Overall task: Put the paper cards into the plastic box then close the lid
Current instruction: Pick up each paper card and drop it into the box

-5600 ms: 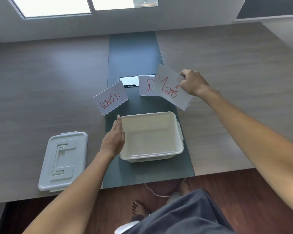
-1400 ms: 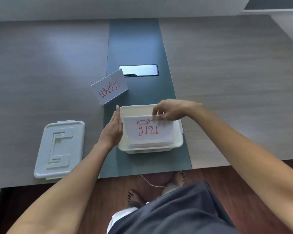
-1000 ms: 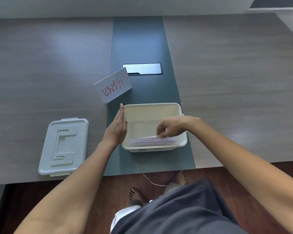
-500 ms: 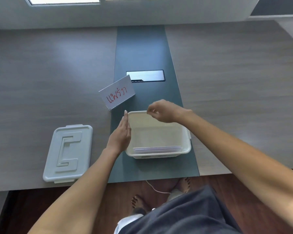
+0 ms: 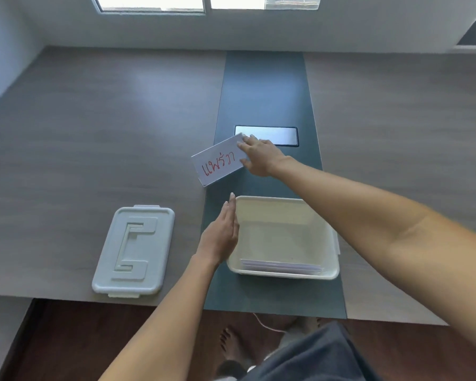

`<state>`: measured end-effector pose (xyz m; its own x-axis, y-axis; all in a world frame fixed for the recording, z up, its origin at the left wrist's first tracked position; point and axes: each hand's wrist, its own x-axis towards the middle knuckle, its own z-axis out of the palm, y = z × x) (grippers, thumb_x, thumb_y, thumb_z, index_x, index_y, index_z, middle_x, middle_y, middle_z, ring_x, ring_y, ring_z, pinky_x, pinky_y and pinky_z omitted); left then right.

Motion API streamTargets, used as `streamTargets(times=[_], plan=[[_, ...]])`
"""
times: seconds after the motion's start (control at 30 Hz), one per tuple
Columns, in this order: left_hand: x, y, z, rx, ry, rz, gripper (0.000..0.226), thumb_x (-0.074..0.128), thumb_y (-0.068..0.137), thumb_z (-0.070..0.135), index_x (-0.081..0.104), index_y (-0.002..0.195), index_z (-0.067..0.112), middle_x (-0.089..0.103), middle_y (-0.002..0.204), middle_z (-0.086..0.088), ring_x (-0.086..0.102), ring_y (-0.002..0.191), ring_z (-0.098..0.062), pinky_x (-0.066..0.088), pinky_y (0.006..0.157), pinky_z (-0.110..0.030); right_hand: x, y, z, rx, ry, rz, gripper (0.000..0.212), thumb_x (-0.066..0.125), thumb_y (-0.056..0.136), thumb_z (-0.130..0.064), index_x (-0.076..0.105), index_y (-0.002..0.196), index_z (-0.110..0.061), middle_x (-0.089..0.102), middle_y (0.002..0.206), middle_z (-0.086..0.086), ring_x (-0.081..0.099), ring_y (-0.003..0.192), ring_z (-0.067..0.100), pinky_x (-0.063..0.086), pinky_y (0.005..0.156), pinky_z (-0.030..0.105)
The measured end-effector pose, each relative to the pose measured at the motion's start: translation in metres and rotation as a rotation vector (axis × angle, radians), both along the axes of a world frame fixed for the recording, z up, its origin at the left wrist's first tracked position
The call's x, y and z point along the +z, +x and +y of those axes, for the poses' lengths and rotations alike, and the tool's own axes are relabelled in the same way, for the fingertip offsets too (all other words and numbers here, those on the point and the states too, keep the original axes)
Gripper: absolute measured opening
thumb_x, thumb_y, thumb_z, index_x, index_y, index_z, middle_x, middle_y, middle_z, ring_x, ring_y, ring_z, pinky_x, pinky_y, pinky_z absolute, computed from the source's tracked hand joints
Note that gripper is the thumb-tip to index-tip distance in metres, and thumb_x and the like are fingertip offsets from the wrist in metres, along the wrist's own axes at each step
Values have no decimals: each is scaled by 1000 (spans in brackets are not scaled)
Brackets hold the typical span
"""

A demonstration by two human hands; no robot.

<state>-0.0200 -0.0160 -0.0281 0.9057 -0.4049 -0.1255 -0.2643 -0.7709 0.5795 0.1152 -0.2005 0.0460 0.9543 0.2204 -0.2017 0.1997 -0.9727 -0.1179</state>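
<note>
A white paper card with red writing lies tilted on the table just beyond the open white plastic box. My right hand reaches over the box and pinches the card's right end, fingers on top and thumb at its lower edge. My left hand rests flat, fingers straight, against the box's left wall. A thin stack of paper cards lies inside the box against its near wall. The grey lid lies flat on the table to the left of the box.
The box stands on a dark green strip down the middle of the wooden table. A metal cable hatch sits in the strip behind my right hand. The table's near edge runs just below the lid and box.
My right hand let go of a card inside the box, rose, and reached forward to the last card on the table. My left hand stayed against the box.
</note>
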Motion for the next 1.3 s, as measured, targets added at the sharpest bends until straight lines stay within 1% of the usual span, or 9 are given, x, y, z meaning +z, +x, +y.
streamTargets(times=[0.17,0.27,0.4,0.53,0.63,0.77,1.0,1.17,1.3], plan=[[-1,1,1,4,46,32,60,24,106,25,-3,160,24,7,169,4,35,147,-21,50,100,-48,-11,37,12,50,-44,-23,61,44,103,-28,22,158,-11,9,168,14,10,155,29,15,124,42],[-1,-1,0,-4,36,5,61,26,106,22,-3,160,22,7,169,5,24,152,-14,51,100,-44,-18,54,22,76,-75,-15,63,45,103,-25,19,159,-13,5,168,14,9,155,31,15,124,43],[-3,0,1,-20,65,2,62,26,105,22,-5,160,22,5,169,4,23,152,-14,49,102,-42,-31,73,30,102,-134,48,69,46,101,-15,11,160,-16,-7,168,16,3,155,35,9,125,45],[-3,1,1,10,52,-23,62,25,105,21,-4,160,22,8,169,5,21,153,-12,47,104,-39,-44,77,35,123,-231,54,77,49,97,-10,7,160,-16,11,165,19,7,153,39,-2,123,51],[-3,-1,1,6,47,-36,62,24,105,21,-4,160,22,8,168,8,17,153,-10,46,104,-37,-45,74,36,129,-252,-22,62,54,92,-7,33,150,-15,40,143,18,36,139,38,8,121,49],[-4,1,2,-7,49,-50,61,24,105,22,-3,160,21,6,168,9,14,154,-8,45,108,-36,-40,66,27,192,-218,-34,37,53,92,-2,57,127,-12,56,125,13,59,112,32,35,101,39],[-2,-1,0,-36,22,-56,60,25,106,20,-1,160,19,7,168,10,15,153,-7,37,112,-32,-6,41,-23,58,-88,-105,44,44,89,6,61,126,-13,60,123,9,56,96,33,37,86,34],[-1,0,2,-51,53,-46,58,22,106,17,-2,160,14,1,169,5,13,154,-10,36,117,-35,34,31,-54,-67,-32,-50,40,45,92,-2,64,123,-19,61,125,8,60,111,33,44,87,36],[0,-2,1,-20,32,-35,58,23,106,18,0,160,16,5,168,7,16,153,-9,35,116,-33,70,10,-72,-156,34,-13,38,45,89,-7,67,117,-22,65,121,8,62,101,33,49,77,34]])
